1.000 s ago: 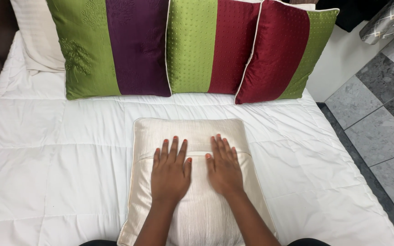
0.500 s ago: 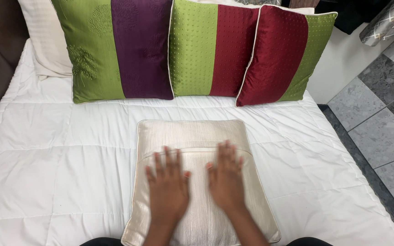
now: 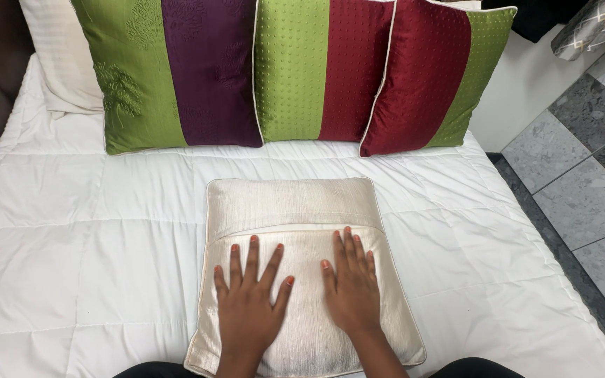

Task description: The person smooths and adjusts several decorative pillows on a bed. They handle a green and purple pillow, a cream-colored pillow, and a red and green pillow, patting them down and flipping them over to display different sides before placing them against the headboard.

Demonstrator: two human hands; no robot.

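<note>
Two hands of mine lie flat on a cream cushion (image 3: 295, 210). My left hand (image 3: 250, 304) is at about 7 o'clock on the cushion, and my right hand (image 3: 350, 290) is at about 5 o'clock. The fingers (image 3: 253, 255) of both hands are spread out and loose, not gripping anything, just pressing down on the shiny cloth. My hands are close side by side but do not touch.

The cushion lies flat on the white bed (image 3: 78, 231), near the bottom middle of my view. A fold of cloth runs across it just above my fingertips.

At 12 o'clock from the cushion, three big pillows stand in a row. The green and purple pillow (image 3: 176, 73) is at 11 o'clock. The green and red pillow (image 3: 320, 70) is in the middle. The red and green pillow (image 3: 435, 77) leans at 1 o'clock. A white pillow (image 3: 61, 59) peeks out at 10 o'clock. Grey floor tiles (image 3: 582, 175) are at 3 o'clock.
</note>
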